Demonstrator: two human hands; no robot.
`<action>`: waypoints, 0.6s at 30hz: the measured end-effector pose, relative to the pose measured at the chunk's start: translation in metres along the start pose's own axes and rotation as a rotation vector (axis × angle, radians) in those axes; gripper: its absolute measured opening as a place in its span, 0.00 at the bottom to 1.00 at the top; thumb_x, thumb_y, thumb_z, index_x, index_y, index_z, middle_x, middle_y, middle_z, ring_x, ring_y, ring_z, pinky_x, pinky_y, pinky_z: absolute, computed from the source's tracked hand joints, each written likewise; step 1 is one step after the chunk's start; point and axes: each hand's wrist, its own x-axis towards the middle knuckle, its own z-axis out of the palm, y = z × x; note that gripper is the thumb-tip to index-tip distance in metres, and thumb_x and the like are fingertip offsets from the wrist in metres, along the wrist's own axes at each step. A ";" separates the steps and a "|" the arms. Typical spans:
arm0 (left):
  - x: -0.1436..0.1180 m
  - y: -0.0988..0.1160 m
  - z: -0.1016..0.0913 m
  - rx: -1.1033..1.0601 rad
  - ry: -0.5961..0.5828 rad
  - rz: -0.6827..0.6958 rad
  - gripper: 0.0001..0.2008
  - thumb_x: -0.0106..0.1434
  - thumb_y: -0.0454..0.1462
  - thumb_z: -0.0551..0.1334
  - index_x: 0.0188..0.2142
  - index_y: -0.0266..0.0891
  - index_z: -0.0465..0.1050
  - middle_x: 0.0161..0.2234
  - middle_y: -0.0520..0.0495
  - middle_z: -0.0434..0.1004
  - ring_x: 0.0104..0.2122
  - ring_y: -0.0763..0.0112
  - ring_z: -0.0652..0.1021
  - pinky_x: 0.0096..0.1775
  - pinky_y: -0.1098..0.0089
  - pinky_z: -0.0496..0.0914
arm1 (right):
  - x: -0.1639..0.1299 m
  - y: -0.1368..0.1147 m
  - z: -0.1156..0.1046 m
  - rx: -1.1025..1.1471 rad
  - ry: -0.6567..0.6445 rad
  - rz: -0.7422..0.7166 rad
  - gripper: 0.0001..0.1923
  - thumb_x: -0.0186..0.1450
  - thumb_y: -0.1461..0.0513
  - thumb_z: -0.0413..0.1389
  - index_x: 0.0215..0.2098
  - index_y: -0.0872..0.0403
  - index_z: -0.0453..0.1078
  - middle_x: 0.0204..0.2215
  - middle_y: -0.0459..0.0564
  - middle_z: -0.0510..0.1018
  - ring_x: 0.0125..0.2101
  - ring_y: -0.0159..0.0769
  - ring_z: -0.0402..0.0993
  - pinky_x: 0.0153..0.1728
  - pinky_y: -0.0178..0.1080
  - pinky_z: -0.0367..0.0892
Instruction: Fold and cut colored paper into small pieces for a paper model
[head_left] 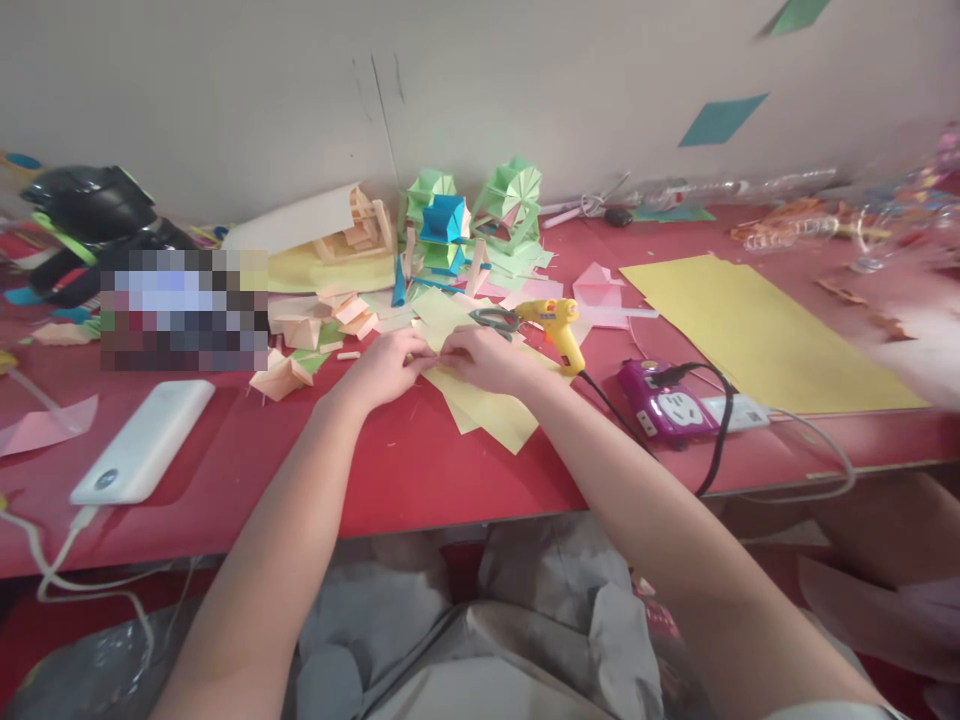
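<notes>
My left hand point(394, 365) and my right hand point(480, 358) meet over the red table, fingertips almost touching. Both are closed in a pinch on a small piece of pale yellow paper, mostly hidden by the fingers. Loose yellow paper sheets point(495, 415) lie beneath and around the right hand. Just beyond that hand rest green-handled scissors point(495, 320) and a yellow hot glue gun point(553, 328). Folded peach paper pieces point(283, 376) lie left of my left hand.
A purple power strip point(664, 405) with cables sits to the right, near a large yellow sheet point(772, 330). On the left lie a white power bank point(146, 440) and a blurred-out screen point(184, 310). Green and blue paper models point(444, 220) stand by the wall.
</notes>
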 end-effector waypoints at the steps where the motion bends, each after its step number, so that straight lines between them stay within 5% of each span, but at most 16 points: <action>1: 0.000 0.000 0.001 0.009 0.016 -0.002 0.10 0.65 0.38 0.59 0.30 0.40 0.77 0.34 0.45 0.77 0.32 0.65 0.75 0.34 0.66 0.69 | 0.000 -0.002 0.000 -0.014 0.013 0.028 0.10 0.68 0.66 0.55 0.29 0.56 0.72 0.30 0.50 0.75 0.31 0.33 0.67 0.34 0.36 0.58; 18: 0.008 -0.008 0.019 -0.107 0.160 -0.160 0.01 0.57 0.34 0.66 0.30 0.40 0.75 0.27 0.49 0.78 0.28 0.66 0.76 0.33 0.66 0.69 | -0.001 -0.017 0.004 -0.088 0.020 0.196 0.08 0.65 0.69 0.52 0.39 0.57 0.72 0.40 0.56 0.75 0.37 0.39 0.70 0.32 0.37 0.57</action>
